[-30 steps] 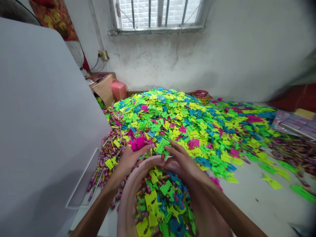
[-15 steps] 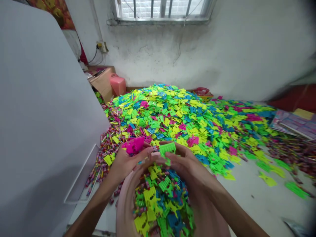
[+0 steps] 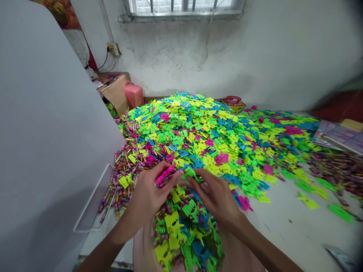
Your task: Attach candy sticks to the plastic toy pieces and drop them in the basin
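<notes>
My left hand (image 3: 147, 192) is closed on a stack of pink comb-shaped plastic pieces (image 3: 165, 174). My right hand (image 3: 217, 194) pinches a green plastic piece (image 3: 189, 173) right beside the pink ones, fingertips nearly touching the left hand. Both hands hover over a pink basin (image 3: 141, 247) holding several yellow, green and blue plastic pieces (image 3: 184, 234), at the near edge of a big pile of the same coloured pieces (image 3: 210, 139) on the floor.
A large white panel (image 3: 48, 132) fills the left side. Small striped tube-like bits (image 3: 121, 177) lie along the pile's left edge. A cardboard box (image 3: 115, 92) and pink stool (image 3: 134, 94) stand by the back wall. Printed sheets (image 3: 337, 136) lie at right.
The view has tilted down. My hands have dropped lower over the basin and drawn together; the pink stack has turned edge-on and the green piece has moved up against it.
</notes>
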{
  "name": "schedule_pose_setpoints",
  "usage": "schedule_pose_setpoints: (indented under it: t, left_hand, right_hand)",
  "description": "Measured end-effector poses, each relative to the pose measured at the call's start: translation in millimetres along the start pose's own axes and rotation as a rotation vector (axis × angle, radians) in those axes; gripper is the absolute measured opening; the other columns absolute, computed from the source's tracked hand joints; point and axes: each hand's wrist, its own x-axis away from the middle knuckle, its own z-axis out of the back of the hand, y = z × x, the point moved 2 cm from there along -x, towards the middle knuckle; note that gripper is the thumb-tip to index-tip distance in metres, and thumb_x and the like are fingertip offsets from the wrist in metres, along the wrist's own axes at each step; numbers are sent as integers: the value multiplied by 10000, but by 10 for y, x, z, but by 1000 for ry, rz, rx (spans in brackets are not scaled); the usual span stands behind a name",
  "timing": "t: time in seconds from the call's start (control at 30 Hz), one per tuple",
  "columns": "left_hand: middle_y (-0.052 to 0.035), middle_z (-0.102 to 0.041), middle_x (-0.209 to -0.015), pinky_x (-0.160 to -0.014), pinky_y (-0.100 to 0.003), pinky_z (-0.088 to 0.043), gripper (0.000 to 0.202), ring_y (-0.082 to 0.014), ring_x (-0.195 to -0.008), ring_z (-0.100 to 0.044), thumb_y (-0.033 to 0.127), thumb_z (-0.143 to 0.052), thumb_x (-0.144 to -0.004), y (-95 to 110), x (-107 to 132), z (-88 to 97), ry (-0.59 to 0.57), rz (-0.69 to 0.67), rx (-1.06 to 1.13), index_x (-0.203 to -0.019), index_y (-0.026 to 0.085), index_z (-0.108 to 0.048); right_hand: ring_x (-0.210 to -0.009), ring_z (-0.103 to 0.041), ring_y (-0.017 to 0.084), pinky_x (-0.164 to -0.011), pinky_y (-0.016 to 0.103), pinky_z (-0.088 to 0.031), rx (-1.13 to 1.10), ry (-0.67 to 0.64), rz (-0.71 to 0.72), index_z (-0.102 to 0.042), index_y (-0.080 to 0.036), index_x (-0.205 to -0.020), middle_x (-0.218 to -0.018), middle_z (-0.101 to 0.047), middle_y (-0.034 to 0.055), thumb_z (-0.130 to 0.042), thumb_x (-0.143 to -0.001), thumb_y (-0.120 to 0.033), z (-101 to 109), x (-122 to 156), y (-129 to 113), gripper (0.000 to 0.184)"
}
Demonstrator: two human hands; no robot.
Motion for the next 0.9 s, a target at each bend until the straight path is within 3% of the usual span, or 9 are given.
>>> schedule_pose_setpoints:
  t: [0.17,0.37,0.53,0.73,0.9]
  left_hand:
    - [7,-649,-665,-565,-246,-405,236,-154,-590,-588,409,-652,-916,-12,-23,50,-118,-23,-66,-783,214,-645]
    - [9,-634,-714,-591,-229,-390,273,-148,-656,-581,445,-665,-903,-219,-93,36,-298,52,81,-805,191,-654]
    - [23,-599,-698,-607,-233,-355,278,-134,-643,-533,428,-642,-923,-158,-68,-15,-272,36,-104,-797,180,-622]
    - [59,-506,-615,-542,-225,-316,289,-108,-569,-454,414,-662,-895,-191,-68,-59,-389,80,29,-741,181,-587]
    - [13,-638,-731,-632,-248,-356,89,-151,-666,-569,262,-615,-905,-209,27,-134,-304,-12,-179,-873,180,-627]
  right_hand:
    - [-887,-702,223,-743,301,-527,-13,-137,168,-615,-249,-1185,-981,-722,76,-525,-1023,-254,24,6,48,186]
    - [-790,-717,194,-759,279,-555,-55,-214,146,-606,-307,-1302,-910,-739,26,-573,-1009,-292,31,37,124,295]
    - [-938,-726,221,-788,302,-572,9,-177,209,-567,-260,-1351,-1096,-743,91,-531,-1007,-217,26,87,125,349]
    - [-719,-722,183,-657,267,-582,-14,-239,161,-611,-255,-1286,-1044,-764,66,-520,-1018,-276,53,107,137,284]
    - [-1043,-704,274,-888,412,-579,82,-191,217,-551,-200,-1326,-1179,-721,140,-496,-1006,-162,-30,185,185,327]
